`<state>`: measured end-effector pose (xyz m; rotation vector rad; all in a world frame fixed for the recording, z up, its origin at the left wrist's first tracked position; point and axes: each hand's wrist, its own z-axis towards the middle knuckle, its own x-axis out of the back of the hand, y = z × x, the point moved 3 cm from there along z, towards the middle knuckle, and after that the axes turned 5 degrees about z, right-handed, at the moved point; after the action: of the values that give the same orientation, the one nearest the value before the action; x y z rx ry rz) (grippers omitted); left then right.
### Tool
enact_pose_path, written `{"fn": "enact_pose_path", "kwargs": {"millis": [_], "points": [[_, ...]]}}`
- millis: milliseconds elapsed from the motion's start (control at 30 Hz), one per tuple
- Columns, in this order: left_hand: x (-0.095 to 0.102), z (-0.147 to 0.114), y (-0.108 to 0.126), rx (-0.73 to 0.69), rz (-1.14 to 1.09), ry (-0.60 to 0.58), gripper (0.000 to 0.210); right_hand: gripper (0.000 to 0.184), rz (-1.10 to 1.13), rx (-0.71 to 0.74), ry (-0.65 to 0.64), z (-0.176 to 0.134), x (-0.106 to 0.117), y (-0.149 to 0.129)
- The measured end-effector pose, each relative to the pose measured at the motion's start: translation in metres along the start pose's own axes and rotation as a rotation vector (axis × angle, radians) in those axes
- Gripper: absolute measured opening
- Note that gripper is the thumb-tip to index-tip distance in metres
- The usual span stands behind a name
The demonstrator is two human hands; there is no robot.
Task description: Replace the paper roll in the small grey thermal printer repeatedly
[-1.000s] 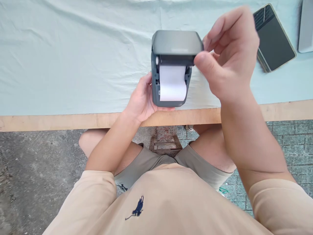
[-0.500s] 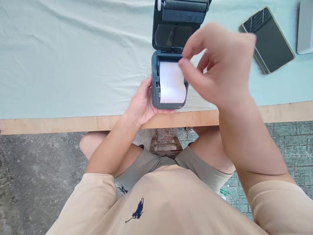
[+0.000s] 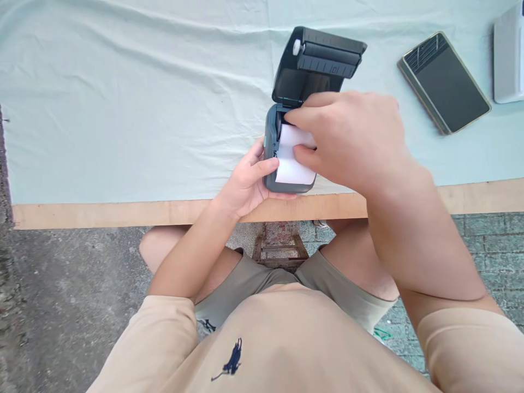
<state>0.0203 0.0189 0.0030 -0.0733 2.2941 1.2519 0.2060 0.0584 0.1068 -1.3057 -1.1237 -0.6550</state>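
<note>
A small dark grey label printer (image 3: pixel 270 130) is in my left hand (image 3: pixel 246 184), its fingers around the left side and under the base, thumb on the front rim near the paper. The printer's black lid (image 3: pixel 313 60) is raised on its hinge, showing a roller with a white end wheel. White paper (image 3: pixel 291 168) from a roll in the compartment lies over the front edge. My right hand (image 3: pixel 354 139) reaches into the compartment from the right, index finger at the roll's back and thumb on the paper. This hand covers the roll's right part.
A smartphone (image 3: pixel 448 82) lies face up on the pale cloth (image 3: pixel 143 120) at the right. Beyond it, a white and grey object (image 3: pixel 508 63) is cut off by the frame edge. The table's wooden edge (image 3: pixel 102 216) runs in front of me.
My right hand has come down from above the printer onto the paper roll. The printer's lid now tilts further forward. My left thumb has moved onto the front rim.
</note>
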Motion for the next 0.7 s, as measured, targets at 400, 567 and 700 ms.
{"fn": "enact_pose_path", "kwargs": {"millis": [400,567,700], "points": [[0.006,0.007,0.002,-0.022,-0.069,-0.056,0.056,0.026,0.523,-0.022,0.476,-0.073,0.025,0.066],[0.01,0.008,0.0,-0.003,-0.1,-0.07,0.071,0.021,0.41,-0.118,0.24,-0.089,-0.013,0.099],[0.011,0.009,-0.001,0.023,-0.117,-0.062,0.077,0.031,0.445,-0.173,0.163,-0.092,-0.02,0.117]]}}
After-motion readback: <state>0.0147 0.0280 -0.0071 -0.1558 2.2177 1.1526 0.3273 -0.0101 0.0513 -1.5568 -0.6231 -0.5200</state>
